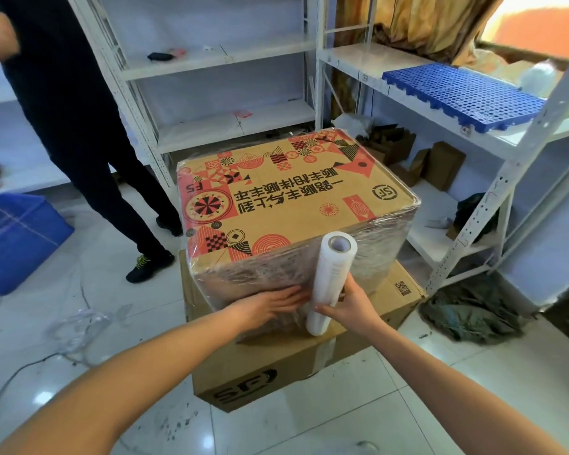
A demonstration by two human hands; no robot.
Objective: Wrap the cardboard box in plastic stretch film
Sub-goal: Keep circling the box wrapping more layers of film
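Observation:
A large cardboard box with red and black printed patterns stands on top of a flatter brown carton. Clear stretch film covers its near and right sides. My left hand lies flat with straight fingers, pressing the film against the near side of the box. My right hand grips the lower part of a white stretch film roll, held upright and slightly tilted against the box's near side.
Another person in dark clothes stands at the left. A blue plastic crate sits on the floor at far left. White metal shelving is behind; a blue perforated panel lies on the right shelf. Dark cloth lies on the floor.

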